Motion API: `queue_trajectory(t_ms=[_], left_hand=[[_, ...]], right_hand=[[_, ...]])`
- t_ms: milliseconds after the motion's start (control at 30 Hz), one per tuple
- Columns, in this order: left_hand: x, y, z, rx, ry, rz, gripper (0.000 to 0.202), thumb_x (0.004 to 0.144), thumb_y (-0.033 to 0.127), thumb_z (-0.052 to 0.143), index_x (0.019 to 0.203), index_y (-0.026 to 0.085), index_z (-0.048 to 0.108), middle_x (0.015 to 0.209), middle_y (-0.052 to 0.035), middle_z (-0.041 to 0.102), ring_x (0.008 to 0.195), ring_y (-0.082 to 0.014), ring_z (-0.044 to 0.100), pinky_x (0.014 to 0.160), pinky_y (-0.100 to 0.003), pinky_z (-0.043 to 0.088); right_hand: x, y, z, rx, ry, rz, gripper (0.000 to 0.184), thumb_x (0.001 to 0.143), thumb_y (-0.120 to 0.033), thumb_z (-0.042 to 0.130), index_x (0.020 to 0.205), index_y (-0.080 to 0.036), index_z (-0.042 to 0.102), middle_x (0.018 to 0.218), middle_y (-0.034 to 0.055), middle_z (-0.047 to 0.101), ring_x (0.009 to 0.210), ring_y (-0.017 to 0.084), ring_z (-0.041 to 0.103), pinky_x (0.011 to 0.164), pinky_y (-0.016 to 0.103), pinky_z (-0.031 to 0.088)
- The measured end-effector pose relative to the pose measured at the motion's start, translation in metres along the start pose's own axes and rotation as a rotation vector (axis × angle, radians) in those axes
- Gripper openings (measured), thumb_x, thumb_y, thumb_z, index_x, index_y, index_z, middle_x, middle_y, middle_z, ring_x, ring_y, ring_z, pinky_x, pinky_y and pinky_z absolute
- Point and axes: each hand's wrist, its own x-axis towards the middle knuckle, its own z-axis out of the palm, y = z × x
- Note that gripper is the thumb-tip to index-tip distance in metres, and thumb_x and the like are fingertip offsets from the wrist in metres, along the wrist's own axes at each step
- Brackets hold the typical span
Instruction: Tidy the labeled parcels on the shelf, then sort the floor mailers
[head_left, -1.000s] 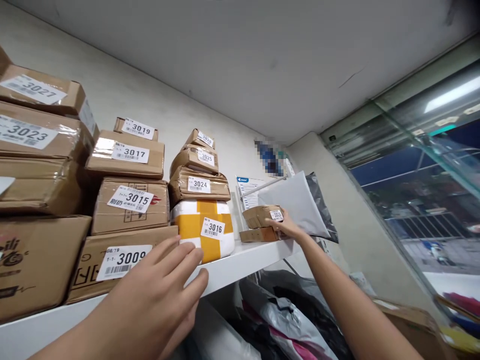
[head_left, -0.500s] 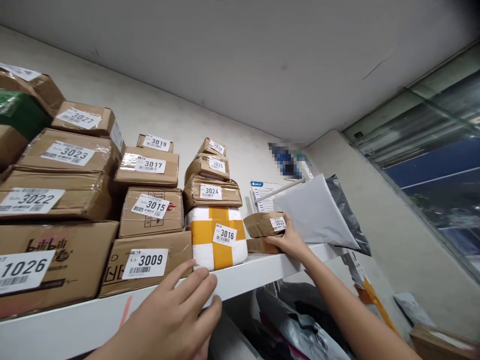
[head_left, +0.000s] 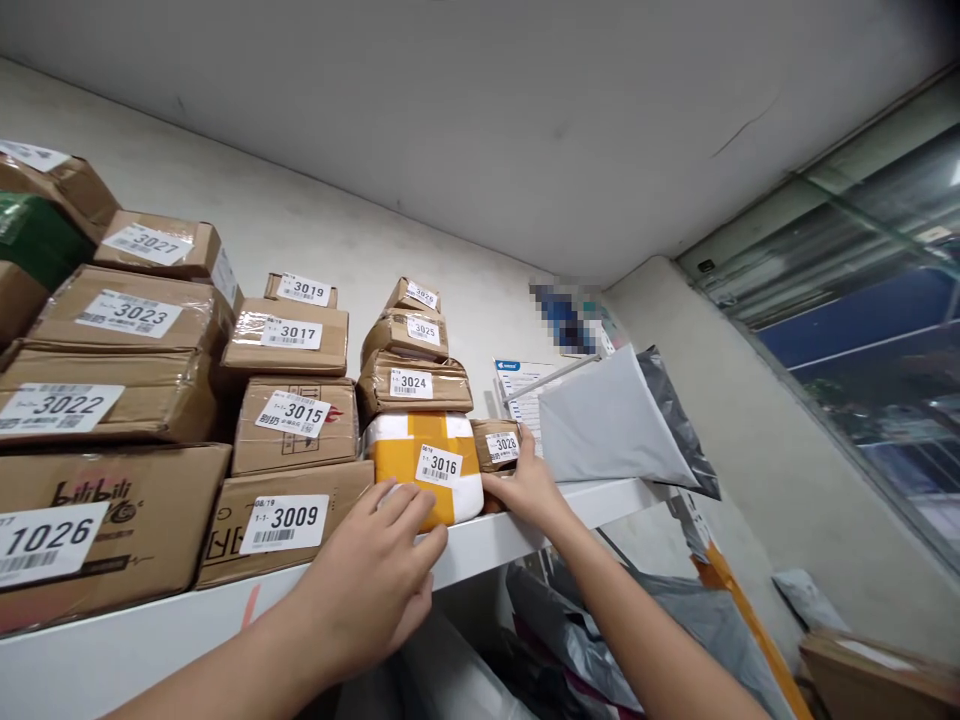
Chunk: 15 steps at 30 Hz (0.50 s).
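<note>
My right hand (head_left: 531, 492) is at the right end of a small brown cardboard box (head_left: 496, 440) labelled 3028. Its fingers wrap that end and its thumb lies low across the front, over a second brown box mostly hidden underneath. The 3028 box sits beside a white parcel (head_left: 471, 497) with yellow tape, labelled 3016. My left hand (head_left: 375, 570) holds nothing; its fingers are apart and rest near the lower front of the 3016 parcel and the shelf edge. Boxes labelled 3024 (head_left: 450, 385), 3025 and 3026 are stacked on that parcel.
Stacked cardboard boxes (head_left: 127, 390) line the white shelf (head_left: 480, 560) on the left. A grey plastic mailer bag (head_left: 600, 415) leans at the shelf's right end. Plastic-wrapped parcels (head_left: 555, 630) lie below the shelf. A window (head_left: 885, 290) is on the right.
My right hand has moved left with the 3028 box, which now sits close against the 3016 parcel. My left hand has shifted slightly up toward that parcel's front.
</note>
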Motion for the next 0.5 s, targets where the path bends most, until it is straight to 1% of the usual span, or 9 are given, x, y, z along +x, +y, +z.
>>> queue_trajectory(t_ms=[133,200,233,300,367,400,433,467,500], left_hand=[[0.000,0.001,0.000,-0.005,-0.014,0.010,0.015,0.079,0.033,0.055,0.088,0.022,0.060,0.099,-0.0067,0.063,0.098,-0.0263,0.058,0.095,-0.047,0.048],[0.007,0.003,-0.001,-0.028,-0.010,0.015,0.021,0.080,0.035,0.055,0.096,0.022,0.060,0.103,-0.0078,0.062,0.099,-0.0264,0.057,0.095,-0.046,0.048],[0.015,0.004,-0.001,-0.050,0.003,0.010,0.026,0.081,0.035,0.054,0.102,0.021,0.059,0.106,-0.0087,0.062,0.100,-0.0264,0.056,0.094,-0.044,0.049],[0.038,0.006,0.001,-0.113,0.062,-0.019,0.036,0.084,0.035,0.050,0.117,0.020,0.054,0.115,-0.0114,0.059,0.104,-0.0262,0.055,0.093,-0.041,0.049],[0.070,0.007,0.004,-0.192,0.144,-0.071,0.039,0.087,0.032,0.046,0.124,0.018,0.051,0.125,-0.0138,0.055,0.114,-0.0261,0.051,0.097,-0.039,0.048],[0.087,0.008,0.005,-0.223,0.171,-0.085,0.044,0.087,0.032,0.046,0.129,0.017,0.048,0.129,-0.0151,0.052,0.119,-0.0263,0.048,0.100,-0.038,0.045],[0.104,0.009,0.005,-0.255,0.171,-0.116,0.048,0.086,0.030,0.050,0.132,0.018,0.045,0.134,-0.0154,0.050,0.124,-0.0262,0.045,0.103,-0.037,0.043],[0.120,0.010,0.004,-0.283,0.150,-0.132,0.054,0.082,0.032,0.055,0.133,0.018,0.044,0.137,-0.0163,0.047,0.127,-0.0274,0.043,0.105,-0.038,0.041],[0.134,0.012,0.002,-0.317,0.097,-0.168,0.063,0.079,0.036,0.061,0.136,0.018,0.040,0.138,-0.0168,0.046,0.127,-0.0292,0.043,0.105,-0.041,0.042]], right_hand=[[-0.004,0.001,-0.004,0.005,0.068,-0.047,0.110,0.066,-0.047,0.066,0.149,-0.009,0.006,0.117,0.0193,0.063,0.111,0.034,0.061,0.094,0.044,0.047],[-0.006,0.002,-0.010,-0.018,0.102,-0.059,0.106,0.067,-0.047,0.065,0.149,-0.009,0.009,0.117,0.0192,0.063,0.109,0.034,0.062,0.091,0.044,0.048],[-0.007,0.003,-0.014,-0.038,0.115,-0.058,0.105,0.067,-0.048,0.064,0.149,-0.010,0.011,0.118,0.0194,0.063,0.108,0.035,0.062,0.090,0.044,0.048],[-0.008,0.004,-0.021,-0.078,0.135,-0.052,0.106,0.066,-0.052,0.062,0.149,-0.011,0.011,0.116,0.0201,0.063,0.105,0.038,0.063,0.087,0.046,0.049],[-0.010,0.004,-0.029,-0.108,0.166,-0.054,0.104,0.066,-0.055,0.059,0.148,-0.011,0.013,0.119,0.0217,0.061,0.105,0.040,0.063,0.086,0.048,0.049],[-0.012,0.003,-0.032,-0.117,0.179,-0.061,0.102,0.066,-0.054,0.056,0.148,-0.011,0.014,0.122,0.0229,0.059,0.107,0.041,0.061,0.085,0.049,0.049],[-0.014,0.002,-0.036,-0.128,0.186,-0.067,0.099,0.066,-0.053,0.054,0.148,-0.012,0.015,0.127,0.0239,0.056,0.110,0.041,0.060,0.086,0.049,0.049],[-0.016,0.000,-0.039,-0.142,0.195,-0.069,0.098,0.066,-0.052,0.053,0.148,-0.013,0.016,0.132,0.0243,0.052,0.115,0.042,0.057,0.088,0.050,0.048],[-0.018,-0.002,-0.041,-0.157,0.204,-0.067,0.098,0.065,-0.054,0.052,0.148,-0.014,0.017,0.136,0.0241,0.049,0.119,0.042,0.054,0.091,0.050,0.047]])
